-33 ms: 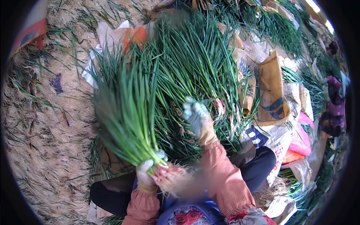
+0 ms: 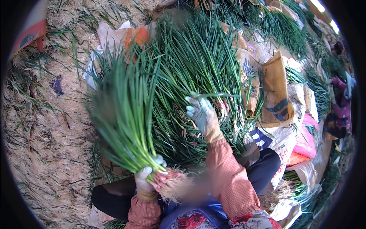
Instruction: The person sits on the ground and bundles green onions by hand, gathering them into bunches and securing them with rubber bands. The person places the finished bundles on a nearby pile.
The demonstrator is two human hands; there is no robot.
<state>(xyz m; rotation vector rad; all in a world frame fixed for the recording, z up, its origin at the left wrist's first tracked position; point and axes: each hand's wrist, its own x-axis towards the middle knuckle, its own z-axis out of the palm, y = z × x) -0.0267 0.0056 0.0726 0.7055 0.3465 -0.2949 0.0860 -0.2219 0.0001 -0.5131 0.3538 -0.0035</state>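
Note:
My left hand (image 2: 144, 180), in a pale thin glove, is closed round a thick bunch of scallions (image 2: 133, 133). Their reddish bulbs and stringy roots (image 2: 171, 185) stick out to the right of the fist, and the long green leaves fan up and to the left, blurred at the far tips. My right hand (image 2: 200, 112), gloved too, hovers over the heap of scallions (image 2: 198, 57) with its fingers apart. A single loose green leaf (image 2: 215, 95) lies across its fingertips; whether it touches them I cannot make out.
Pale roots and leaf scraps (image 2: 49, 152) cover the ground on the left. An upright brown cardboard piece (image 2: 274, 91), white printed sacks (image 2: 280, 147) and a pink bag (image 2: 307, 141) stand to the right. An orange and white sack (image 2: 137, 36) lies at the back. More scallions (image 2: 284, 32) are piled far right.
The scallion bunch and my left hand have shifted slightly left and down. My right hand's fingers have spread out, and the loose leaf shows more plainly above them.

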